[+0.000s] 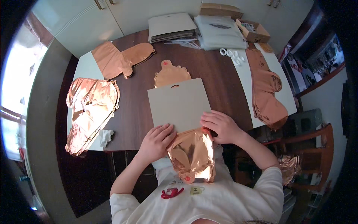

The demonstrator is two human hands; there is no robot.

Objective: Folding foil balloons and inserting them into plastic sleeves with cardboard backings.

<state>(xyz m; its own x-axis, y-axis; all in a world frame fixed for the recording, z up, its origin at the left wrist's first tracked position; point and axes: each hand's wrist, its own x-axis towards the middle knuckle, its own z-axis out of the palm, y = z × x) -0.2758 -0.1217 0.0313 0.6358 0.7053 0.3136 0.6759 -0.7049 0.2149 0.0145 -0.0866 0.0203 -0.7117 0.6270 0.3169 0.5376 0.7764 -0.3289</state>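
A grey cardboard sheet [181,102] with a hanging slot near its far edge lies on top of a flat rose-gold foil balloon [171,74]. The balloon's scalloped end shows beyond the card. Its near part [191,153], creased and shiny, hangs down over the table's front edge toward my lap. My left hand [157,142] is closed at the card's near left corner, fingers bent over the edge. At the near right corner my right hand [220,127] grips card and foil, its fingertips on the card. Both thumbs are mostly hidden.
More flat foil balloons lie at left [93,108], far left [121,58] and right [266,87] on the brown table [220,74]. Along the back stand a cardboard stack [171,26], clear plastic bags [220,31] and a small box [257,31]. White ribbon rolls [232,55] lie nearby.
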